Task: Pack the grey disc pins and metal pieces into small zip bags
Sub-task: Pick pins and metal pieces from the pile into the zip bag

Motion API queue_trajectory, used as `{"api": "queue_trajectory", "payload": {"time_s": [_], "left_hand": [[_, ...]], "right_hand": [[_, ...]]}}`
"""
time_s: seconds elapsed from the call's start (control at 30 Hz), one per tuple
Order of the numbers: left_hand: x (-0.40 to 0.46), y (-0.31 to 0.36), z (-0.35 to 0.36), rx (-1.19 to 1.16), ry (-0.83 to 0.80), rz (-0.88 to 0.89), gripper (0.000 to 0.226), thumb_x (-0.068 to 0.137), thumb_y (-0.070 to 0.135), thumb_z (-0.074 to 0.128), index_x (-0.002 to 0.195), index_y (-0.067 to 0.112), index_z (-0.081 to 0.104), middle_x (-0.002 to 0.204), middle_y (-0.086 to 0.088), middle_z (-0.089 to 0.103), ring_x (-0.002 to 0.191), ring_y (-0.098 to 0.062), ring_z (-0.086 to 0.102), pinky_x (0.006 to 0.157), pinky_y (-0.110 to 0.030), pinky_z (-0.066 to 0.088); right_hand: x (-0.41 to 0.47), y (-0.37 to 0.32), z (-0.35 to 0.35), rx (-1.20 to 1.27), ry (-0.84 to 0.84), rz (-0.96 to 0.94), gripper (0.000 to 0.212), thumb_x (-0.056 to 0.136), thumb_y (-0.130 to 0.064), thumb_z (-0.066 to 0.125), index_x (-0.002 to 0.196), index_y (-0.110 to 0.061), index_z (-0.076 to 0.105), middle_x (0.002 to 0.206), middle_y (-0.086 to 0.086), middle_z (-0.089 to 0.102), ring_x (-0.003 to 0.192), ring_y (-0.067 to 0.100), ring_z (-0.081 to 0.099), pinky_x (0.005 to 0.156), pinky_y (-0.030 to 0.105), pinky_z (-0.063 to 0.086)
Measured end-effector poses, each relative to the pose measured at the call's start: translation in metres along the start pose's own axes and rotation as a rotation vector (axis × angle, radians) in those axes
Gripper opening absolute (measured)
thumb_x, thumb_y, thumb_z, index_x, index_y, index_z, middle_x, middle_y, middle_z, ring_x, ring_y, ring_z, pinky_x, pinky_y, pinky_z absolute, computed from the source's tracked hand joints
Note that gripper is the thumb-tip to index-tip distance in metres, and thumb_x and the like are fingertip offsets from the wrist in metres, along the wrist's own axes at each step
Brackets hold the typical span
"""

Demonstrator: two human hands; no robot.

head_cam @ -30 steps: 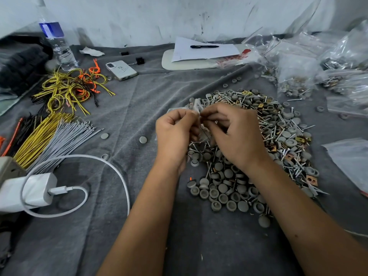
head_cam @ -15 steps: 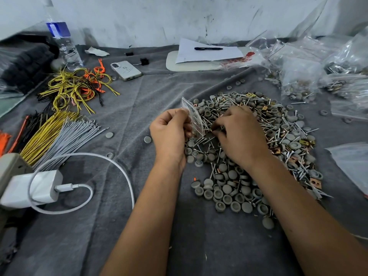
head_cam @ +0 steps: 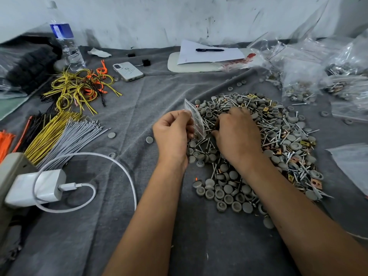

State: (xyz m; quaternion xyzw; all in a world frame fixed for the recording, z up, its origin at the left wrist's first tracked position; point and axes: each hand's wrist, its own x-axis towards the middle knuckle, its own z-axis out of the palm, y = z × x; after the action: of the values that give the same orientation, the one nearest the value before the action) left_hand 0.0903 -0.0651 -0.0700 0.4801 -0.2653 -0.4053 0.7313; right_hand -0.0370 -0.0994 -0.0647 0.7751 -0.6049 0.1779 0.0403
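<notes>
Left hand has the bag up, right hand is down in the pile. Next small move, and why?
Probably pinch one pin from the pile and carry it to the bag's mouth. The left hand holds the small zip bag upright beside the pile, while the right hand rests curled on the parts; whether it holds anything cannot be seen.

Both forearms reach forward, left hand (head_cam: 175,132) curled in a pinching grip, right hand (head_cam: 237,136) palm-down with fingers curled.
</notes>
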Motion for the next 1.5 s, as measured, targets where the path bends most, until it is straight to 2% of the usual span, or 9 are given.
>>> {"api": "queue_trajectory", "payload": {"time_s": [0.5, 0.63, 0.73, 0.83, 0.97, 1.1, 1.23, 1.4, 1.5], "left_hand": [[-0.002, 0.002, 0.001, 0.036, 0.001, -0.015, 0.03, 0.093, 0.0, 0.064, 0.065, 0.011, 0.06, 0.056, 0.001, 0.055, 0.049, -0.009, 0.049, 0.044, -0.019, 0.039], [-0.003, 0.001, 0.002, 0.047, 0.004, -0.011, 0.023, 0.093, 0.0, 0.064, 0.071, 0.007, 0.062, 0.058, 0.0, 0.057, 0.049, -0.008, 0.05, 0.043, -0.019, 0.039], [-0.002, 0.0, 0.002, 0.06, 0.006, -0.007, 0.019, 0.093, 0.001, 0.065, 0.074, 0.007, 0.064, 0.059, 0.001, 0.059, 0.049, -0.008, 0.05, 0.043, -0.019, 0.039], [-0.001, -0.002, 0.002, 0.073, 0.011, -0.006, 0.019, 0.092, 0.002, 0.065, 0.074, 0.008, 0.065, 0.06, 0.001, 0.059, 0.05, -0.008, 0.051, 0.043, -0.02, 0.039], [0.0, -0.003, 0.002, 0.107, 0.011, 0.001, 0.019, 0.091, 0.003, 0.066, 0.074, 0.01, 0.067, 0.059, 0.002, 0.061, 0.049, -0.007, 0.052, 0.043, -0.02, 0.041], [-0.003, -0.003, 0.005, 0.148, -0.003, 0.017, 0.019, 0.091, 0.002, 0.066, 0.074, 0.01, 0.066, 0.061, 0.001, 0.062, 0.05, -0.008, 0.053, 0.045, -0.021, 0.042], [-0.006, -0.005, 0.006, 0.223, -0.032, 0.066, 0.016, 0.09, 0.003, 0.067, 0.076, 0.01, 0.067, 0.061, -0.002, 0.063, 0.05, -0.009, 0.055, 0.046, -0.021, 0.045], [-0.009, -0.007, 0.009, 0.301, -0.069, 0.131, 0.024, 0.09, 0.002, 0.068, 0.07, 0.017, 0.068, 0.06, -0.001, 0.063, 0.054, -0.012, 0.057, 0.05, -0.025, 0.047], [-0.008, -0.007, 0.009, 0.311, -0.079, 0.142, 0.022, 0.089, 0.003, 0.067, 0.072, 0.016, 0.069, 0.063, -0.004, 0.064, 0.058, -0.016, 0.058, 0.054, -0.028, 0.047]], "right_hand": [[-0.002, 0.001, -0.004, -0.038, -0.052, -0.075, 0.013, 0.097, -0.015, 0.066, 0.109, -0.011, 0.066, 0.123, 0.01, 0.055, 0.123, 0.029, 0.046, 0.086, 0.038, 0.053], [-0.004, -0.004, -0.009, -0.162, -0.193, -0.115, 0.027, 0.095, -0.009, 0.054, 0.121, -0.002, 0.059, 0.134, 0.021, 0.044, 0.134, 0.041, 0.034, 0.097, 0.046, 0.053], [-0.007, -0.003, -0.01, -0.157, -0.215, -0.124, 0.026, 0.095, -0.009, 0.053, 0.119, -0.002, 0.06, 0.135, 0.021, 0.041, 0.135, 0.04, 0.03, 0.103, 0.047, 0.05], [-0.01, 0.002, -0.007, -0.09, -0.152, -0.148, 0.021, 0.094, -0.01, 0.06, 0.114, -0.005, 0.061, 0.133, 0.017, 0.042, 0.131, 0.036, 0.032, 0.104, 0.042, 0.047], [-0.011, 0.007, 0.0, 0.157, 0.151, -0.205, 0.019, 0.097, -0.019, 0.064, 0.112, -0.007, 0.062, 0.123, 0.012, 0.052, 0.121, 0.029, 0.04, 0.106, 0.042, 0.04], [-0.01, 0.004, -0.004, 0.637, 0.294, -0.154, 0.007, 0.1, -0.01, 0.06, 0.105, -0.006, 0.061, 0.104, 0.003, 0.06, 0.097, 0.015, 0.052, 0.089, 0.028, 0.047], [-0.011, 0.007, -0.01, 0.687, 0.404, -0.229, 0.006, 0.092, -0.002, 0.07, 0.098, -0.002, 0.071, 0.098, 0.007, 0.069, 0.091, 0.016, 0.062, 0.084, 0.024, 0.05], [-0.013, 0.007, -0.01, 0.659, 0.355, -0.293, 0.015, 0.086, 0.003, 0.072, 0.098, -0.004, 0.078, 0.095, 0.005, 0.074, 0.088, 0.013, 0.067, 0.083, 0.022, 0.054], [-0.014, 0.008, -0.008, 0.673, 0.263, -0.248, 0.02, 0.082, 0.001, 0.078, 0.1, -0.009, 0.077, 0.092, -0.001, 0.076, 0.082, 0.006, 0.069, 0.08, 0.014, 0.055]]}}
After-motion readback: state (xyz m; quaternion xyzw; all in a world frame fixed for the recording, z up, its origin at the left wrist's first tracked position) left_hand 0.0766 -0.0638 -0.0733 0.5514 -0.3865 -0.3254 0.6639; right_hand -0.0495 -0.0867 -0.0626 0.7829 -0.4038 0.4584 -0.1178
